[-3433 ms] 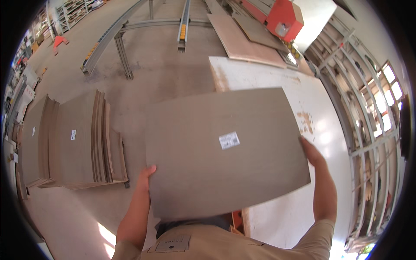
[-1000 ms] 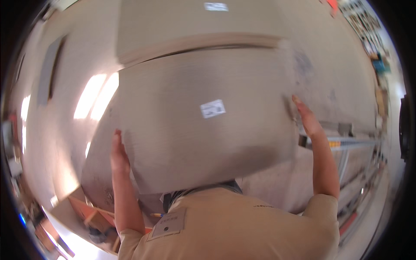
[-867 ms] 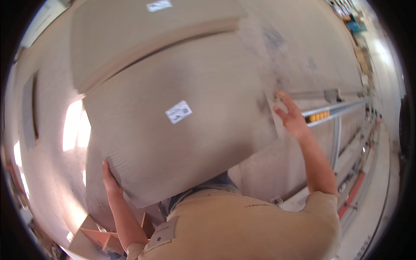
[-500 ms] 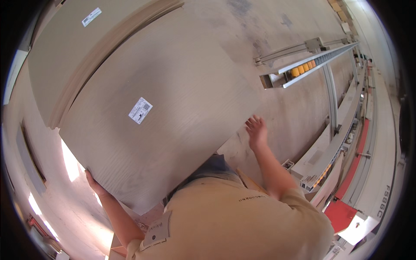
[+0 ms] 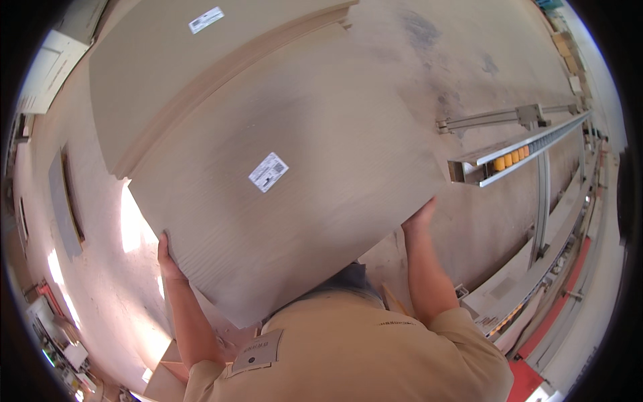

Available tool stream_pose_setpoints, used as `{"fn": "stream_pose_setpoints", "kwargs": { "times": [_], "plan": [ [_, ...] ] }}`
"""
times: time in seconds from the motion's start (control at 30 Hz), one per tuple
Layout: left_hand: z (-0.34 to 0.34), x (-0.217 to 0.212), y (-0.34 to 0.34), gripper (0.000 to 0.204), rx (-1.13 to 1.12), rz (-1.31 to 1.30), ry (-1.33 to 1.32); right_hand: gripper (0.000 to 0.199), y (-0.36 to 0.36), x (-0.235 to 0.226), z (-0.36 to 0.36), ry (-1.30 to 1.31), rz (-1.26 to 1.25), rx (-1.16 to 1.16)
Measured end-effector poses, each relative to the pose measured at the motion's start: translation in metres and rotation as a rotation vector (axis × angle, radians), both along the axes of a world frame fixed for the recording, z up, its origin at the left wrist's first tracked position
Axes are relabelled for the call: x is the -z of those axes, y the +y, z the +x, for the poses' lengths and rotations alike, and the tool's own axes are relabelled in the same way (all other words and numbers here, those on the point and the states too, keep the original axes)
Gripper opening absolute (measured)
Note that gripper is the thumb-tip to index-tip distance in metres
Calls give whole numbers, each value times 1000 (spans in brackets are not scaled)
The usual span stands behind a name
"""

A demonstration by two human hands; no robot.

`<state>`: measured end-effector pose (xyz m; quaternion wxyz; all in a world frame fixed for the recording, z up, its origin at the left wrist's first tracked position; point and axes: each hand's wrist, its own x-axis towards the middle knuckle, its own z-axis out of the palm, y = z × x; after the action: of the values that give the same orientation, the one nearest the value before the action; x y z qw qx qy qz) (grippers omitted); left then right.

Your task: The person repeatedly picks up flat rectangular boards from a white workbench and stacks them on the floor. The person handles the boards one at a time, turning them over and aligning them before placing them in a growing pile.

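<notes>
A large beige wood-grain panel (image 5: pixel 321 201) with a white printed label (image 5: pixel 268 172) fills the middle of the view, tilted in front of my body. My left hand (image 5: pixel 170 257) grips its left edge, thumb on the upper face and the other fingers hidden. At the right edge, near the corner, my right hand (image 5: pixel 420 218) holds the panel from below, its fingers mostly out of sight beneath. Just beyond lies a stack of similar panels (image 5: pixel 154 87), the top one bearing its own label (image 5: pixel 206 20).
To the right runs a metal roller conveyor rail (image 5: pixel 522 151) with orange rollers on an upright post. Behind it stretches a long machine with a red strip (image 5: pixel 562 291). A grey board (image 5: pixel 65 204) lies on the floor at left; white boxes (image 5: pixel 50 70) stand at far left.
My right hand, apart from the panel's edge with fingers spread before, now holds that edge. The view has shifted, so everything sits further right in it. My left hand keeps its hold.
</notes>
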<state>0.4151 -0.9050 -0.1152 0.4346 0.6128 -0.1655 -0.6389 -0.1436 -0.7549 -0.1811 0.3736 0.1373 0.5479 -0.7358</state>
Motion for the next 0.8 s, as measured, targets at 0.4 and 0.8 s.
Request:
{"fn": "stream_pose_setpoints", "kwargs": {
  "times": [0.4, 0.8],
  "plan": [
    [-13, 29, 7, 74, -51, -214, 88, 63, -6, 5, -12, 189, -38, -203],
    [21, 114, 200, 46, 519, 292, -384, 50, 130, 15, 234, 352, 110, -1875]
  ]
}}
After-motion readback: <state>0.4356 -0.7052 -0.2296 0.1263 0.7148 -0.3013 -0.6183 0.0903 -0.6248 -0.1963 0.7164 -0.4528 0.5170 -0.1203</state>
